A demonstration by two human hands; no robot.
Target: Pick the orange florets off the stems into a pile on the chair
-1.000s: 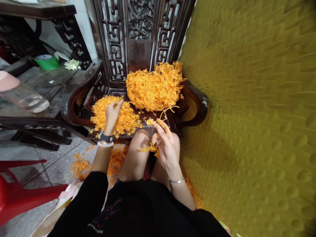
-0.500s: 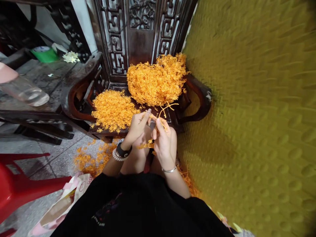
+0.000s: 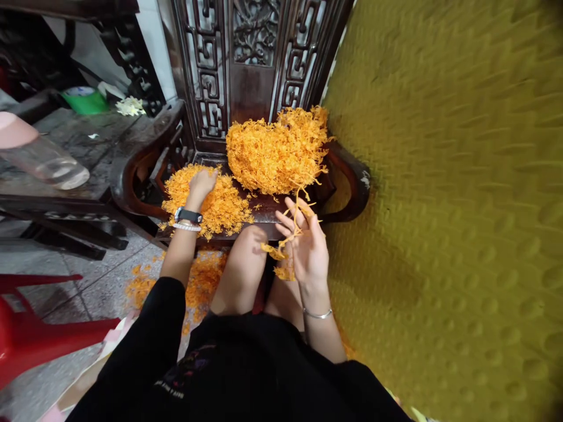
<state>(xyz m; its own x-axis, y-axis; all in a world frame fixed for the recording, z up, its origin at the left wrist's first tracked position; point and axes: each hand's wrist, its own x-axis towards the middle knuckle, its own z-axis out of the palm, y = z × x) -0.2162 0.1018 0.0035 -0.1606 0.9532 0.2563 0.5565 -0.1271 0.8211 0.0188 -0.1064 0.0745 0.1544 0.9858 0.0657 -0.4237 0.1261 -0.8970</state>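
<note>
Two heaps of orange strands lie on the seat of a dark carved wooden chair (image 3: pixel 347 170): a big tangled heap (image 3: pixel 275 152) at the back right and a lower, looser heap (image 3: pixel 209 199) at the front left. My left hand (image 3: pixel 201 183) rests on the low heap, fingers curled down into the strands. My right hand (image 3: pixel 305 243) is raised above my right knee, palm turned toward me, fingers loosely bent around a bunch of orange strands (image 3: pixel 281 249). One strand trails up from it to the big heap.
A large yellow textured surface (image 3: pixel 448 211) fills the right side. Orange scraps (image 3: pixel 145 287) litter the tiled floor under the chair. A dark table (image 3: pixel 65 152) with a clear bottle (image 3: pixel 41 164) stands left, and a red plastic stool (image 3: pixel 39 340) sits at the lower left.
My left hand left the bunch in my right hand and went back to the low heap on the left. My right hand opened out and rose slightly, still holding strands.
</note>
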